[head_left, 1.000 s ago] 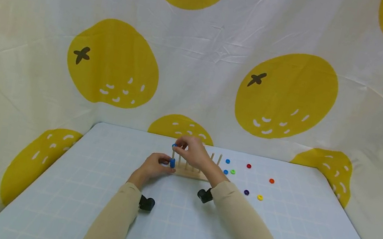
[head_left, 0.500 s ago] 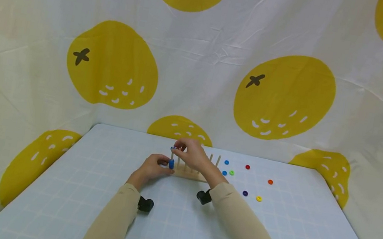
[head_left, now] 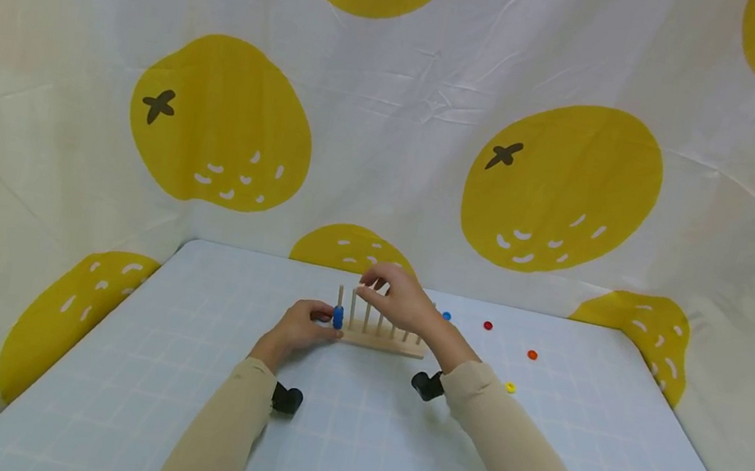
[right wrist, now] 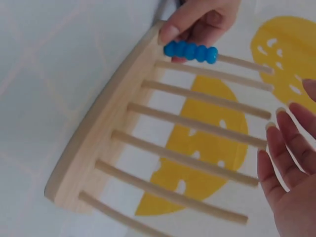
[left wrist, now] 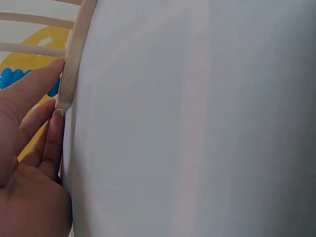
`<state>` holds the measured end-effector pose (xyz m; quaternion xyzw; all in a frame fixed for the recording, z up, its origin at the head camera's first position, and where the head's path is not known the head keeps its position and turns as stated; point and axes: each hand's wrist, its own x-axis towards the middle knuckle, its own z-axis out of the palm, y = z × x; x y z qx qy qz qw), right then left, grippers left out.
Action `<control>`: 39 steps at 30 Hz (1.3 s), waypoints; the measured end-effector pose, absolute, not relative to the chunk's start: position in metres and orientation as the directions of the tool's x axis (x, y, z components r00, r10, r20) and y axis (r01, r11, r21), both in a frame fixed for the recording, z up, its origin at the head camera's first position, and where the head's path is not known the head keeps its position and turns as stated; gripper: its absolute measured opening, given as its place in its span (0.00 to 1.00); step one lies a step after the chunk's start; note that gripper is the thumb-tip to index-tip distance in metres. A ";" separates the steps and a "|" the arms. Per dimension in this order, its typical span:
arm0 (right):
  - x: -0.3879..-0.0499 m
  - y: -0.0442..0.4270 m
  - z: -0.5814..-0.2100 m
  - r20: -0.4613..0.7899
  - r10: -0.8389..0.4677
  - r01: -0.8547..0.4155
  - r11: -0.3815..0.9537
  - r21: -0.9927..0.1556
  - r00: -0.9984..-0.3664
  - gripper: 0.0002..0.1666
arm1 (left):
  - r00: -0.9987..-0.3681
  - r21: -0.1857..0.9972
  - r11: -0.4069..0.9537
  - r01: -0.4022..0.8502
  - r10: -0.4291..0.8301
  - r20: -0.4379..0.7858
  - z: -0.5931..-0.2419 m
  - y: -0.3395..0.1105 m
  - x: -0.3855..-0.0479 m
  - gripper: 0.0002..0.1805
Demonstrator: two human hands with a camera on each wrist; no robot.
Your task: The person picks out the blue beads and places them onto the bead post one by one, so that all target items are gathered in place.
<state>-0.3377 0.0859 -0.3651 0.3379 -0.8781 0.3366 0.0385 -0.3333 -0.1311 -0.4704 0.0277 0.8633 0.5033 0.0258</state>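
A wooden peg rack (head_left: pixel 382 344) with a row of upright pegs stands near the back of the table. Its leftmost peg carries a stack of blue beads (right wrist: pixel 190 51), low down against the base; the peg's upper part is bare. My left hand (head_left: pixel 297 327) pinches the left end of the base, thumb in front and fingers behind, beside the beads. In the left wrist view, that thumb rests on the wooden base (left wrist: pixel 76 59). My right hand (head_left: pixel 400 298) hovers by the peg tops, fingers loosely bent, holding nothing. The right wrist view shows its fingers (right wrist: pixel 296 173) apart.
Loose beads lie right of the rack: blue (head_left: pixel 446 315), red (head_left: pixel 487 326), orange (head_left: pixel 532 355) and yellow (head_left: pixel 510 388). My right forearm (head_left: pixel 520 459) crosses in front of them. A fruit-print cloth (head_left: pixel 392 146) hangs behind the table.
My right hand has let go of a blue bead at the leftmost peg's top and moved right. That bead has dropped onto the stack. My left hand stays at the base.
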 end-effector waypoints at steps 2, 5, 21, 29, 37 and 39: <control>-0.335 0.093 -0.362 0.300 -0.569 -0.622 0.535 -0.571 -0.766 0.12 | -0.997 0.873 0.488 0.016 0.072 -0.022 -0.469 -0.131 -0.333 0.25; -0.335 0.105 -0.359 0.296 -0.558 -0.610 0.537 -0.582 -0.775 0.12 | -0.997 0.878 0.479 0.014 0.071 -0.023 -0.467 -0.132 -0.332 0.25; -0.332 0.168 -0.361 0.315 -0.452 -0.543 0.582 -0.606 -0.835 0.12 | -0.998 0.878 0.479 -0.017 0.044 -0.043 -0.466 -0.134 -0.331 0.26; -0.340 0.197 -0.378 0.311 -0.387 -0.495 0.631 -0.598 -0.868 0.13 | -0.998 0.879 0.476 -0.017 0.050 -0.046 -0.468 -0.135 -0.331 0.26; -0.352 0.220 -0.399 0.265 -0.287 -0.390 0.684 -0.616 -0.921 0.17 | -0.998 0.874 0.486 0.011 0.066 -0.023 -0.472 -0.132 -0.331 0.25; -0.354 0.223 -0.403 0.241 -0.265 -0.359 0.700 -0.618 -0.933 0.18 | -0.998 0.874 0.486 0.007 0.064 -0.028 -0.470 -0.131 -0.330 0.25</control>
